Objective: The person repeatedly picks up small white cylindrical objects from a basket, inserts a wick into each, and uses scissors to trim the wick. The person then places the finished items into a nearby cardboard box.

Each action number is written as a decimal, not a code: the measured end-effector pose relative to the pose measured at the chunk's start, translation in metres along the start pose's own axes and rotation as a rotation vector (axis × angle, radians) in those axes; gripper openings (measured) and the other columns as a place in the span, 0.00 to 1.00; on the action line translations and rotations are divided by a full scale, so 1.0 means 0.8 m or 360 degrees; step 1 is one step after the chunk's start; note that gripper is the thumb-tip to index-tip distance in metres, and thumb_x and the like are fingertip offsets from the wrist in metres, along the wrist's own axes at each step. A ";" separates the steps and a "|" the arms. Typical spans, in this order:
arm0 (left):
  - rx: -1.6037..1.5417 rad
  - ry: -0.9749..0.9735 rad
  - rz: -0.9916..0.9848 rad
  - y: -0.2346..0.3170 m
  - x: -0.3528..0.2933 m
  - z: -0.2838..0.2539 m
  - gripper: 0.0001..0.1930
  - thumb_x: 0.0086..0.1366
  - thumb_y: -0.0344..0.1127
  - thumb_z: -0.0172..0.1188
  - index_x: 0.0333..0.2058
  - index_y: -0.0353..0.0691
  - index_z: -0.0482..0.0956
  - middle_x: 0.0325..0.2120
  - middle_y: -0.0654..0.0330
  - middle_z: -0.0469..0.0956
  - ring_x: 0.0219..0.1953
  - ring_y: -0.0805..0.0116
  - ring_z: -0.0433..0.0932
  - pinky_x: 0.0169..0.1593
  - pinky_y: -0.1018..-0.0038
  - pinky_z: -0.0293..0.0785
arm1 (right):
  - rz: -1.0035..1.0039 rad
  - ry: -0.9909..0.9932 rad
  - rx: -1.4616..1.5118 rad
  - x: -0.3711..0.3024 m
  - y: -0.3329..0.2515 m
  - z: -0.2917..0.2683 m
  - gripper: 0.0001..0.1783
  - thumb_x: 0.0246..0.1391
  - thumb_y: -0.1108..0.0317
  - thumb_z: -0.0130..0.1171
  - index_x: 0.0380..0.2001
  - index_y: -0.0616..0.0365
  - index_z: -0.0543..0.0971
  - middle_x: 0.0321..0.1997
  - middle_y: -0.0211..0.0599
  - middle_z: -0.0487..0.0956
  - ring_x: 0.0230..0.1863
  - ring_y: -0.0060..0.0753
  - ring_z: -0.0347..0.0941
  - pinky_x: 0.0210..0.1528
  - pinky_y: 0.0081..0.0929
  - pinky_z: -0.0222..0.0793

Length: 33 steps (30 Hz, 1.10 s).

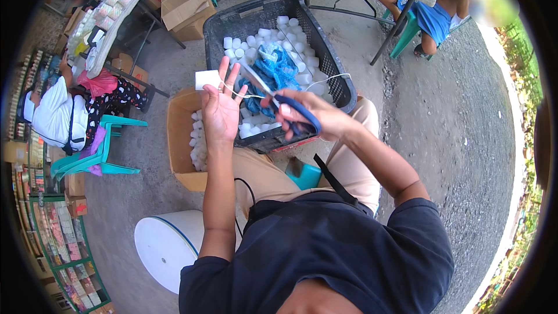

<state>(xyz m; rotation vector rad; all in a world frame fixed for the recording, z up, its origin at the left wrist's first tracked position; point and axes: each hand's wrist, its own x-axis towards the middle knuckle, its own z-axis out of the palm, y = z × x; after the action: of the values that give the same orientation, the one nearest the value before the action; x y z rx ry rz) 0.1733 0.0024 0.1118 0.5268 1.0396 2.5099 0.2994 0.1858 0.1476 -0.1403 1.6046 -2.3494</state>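
a seated worker's two hands, seen from above, over a black crate (317, 29). the left hand (221, 116) is raised with its palm toward the wearer; its thumb and index finger hold a short white cylinder (207, 79) upright over the crate's near left corner, while the other fingers are spread wide. the right hand (317, 115) is closed around the dark blue handles of a pair of scissors (299, 121), whose blades point up and to the left, toward the left hand. the blades are blurred, and whether they are parted cannot be told. a thin pale string (244, 94) runs from the left hand toward the scissors; whether it lies between the blades cannot be told.

the crate holds many white cylinders (267, 36) and a crumpled blue bundle (273, 70). just left of the crate, an open cardboard box (179, 139) contains more such pieces. a white drum (165, 253) lies near the wearer's left arm. at upper left, a person in a white shirt (55, 113) sits on a green chair (104, 148) beside a tabletop (110, 38) bearing small rolls.
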 end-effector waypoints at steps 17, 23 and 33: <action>-0.0154 0.0193 -0.0065 -0.030 -0.007 -0.045 0.18 0.69 0.52 0.47 0.46 0.46 0.66 0.36 0.66 0.69 0.30 0.75 0.66 0.32 0.77 0.66 | -0.0053 0.0449 0.0082 0.075 0.055 0.037 0.27 0.57 0.44 0.55 0.41 0.61 0.74 0.19 0.26 0.70 0.15 0.18 0.66 0.13 0.16 0.62; -0.0521 0.0807 0.0142 0.013 0.008 -0.158 0.27 0.67 0.60 0.45 0.28 0.37 0.65 0.20 0.63 0.63 0.19 0.73 0.58 0.21 0.77 0.54 | -0.0058 0.1122 -0.1589 0.133 0.030 -0.090 0.32 0.45 0.49 0.68 0.42 0.64 0.70 0.25 0.52 0.79 0.29 0.47 0.79 0.36 0.37 0.72; -0.0960 0.1479 -0.0078 0.021 -0.034 -0.325 0.14 0.72 0.37 0.39 0.42 0.33 0.69 0.29 0.57 0.71 0.26 0.72 0.66 0.30 0.76 0.65 | 0.0091 0.0876 -0.2728 0.178 0.139 -0.158 0.17 0.52 0.67 0.55 0.46 0.60 0.73 0.41 0.53 0.79 0.43 0.57 0.77 0.47 0.45 0.72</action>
<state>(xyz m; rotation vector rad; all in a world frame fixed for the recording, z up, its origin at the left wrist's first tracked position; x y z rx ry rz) 0.0712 -0.1744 -0.0528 -0.8903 0.4368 2.8338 0.1534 0.2199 -0.0144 0.2289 3.2348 -0.3237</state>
